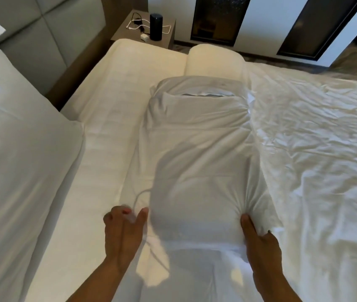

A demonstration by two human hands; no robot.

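A white pillow in its pillowcase [197, 162] lies lengthways on the bed, its open end at the far side with a bare cream pillow [214, 59] beyond it. My right hand [258, 240] grips the near right corner of the pillowcase, and the cloth bunches into folds there. My left hand [123, 229] is blurred, fingers spread, beside the near left edge of the pillow; its thumb lies close to the cloth, and it holds nothing that I can see.
The mattress [107, 110] has a white sheet; a crumpled duvet [317, 138] covers the right side. A big white pillow [20, 153] lies at the left. Behind stands a bedside table [171, 34] with a black cylinder speaker [157, 27], cables and a charger.
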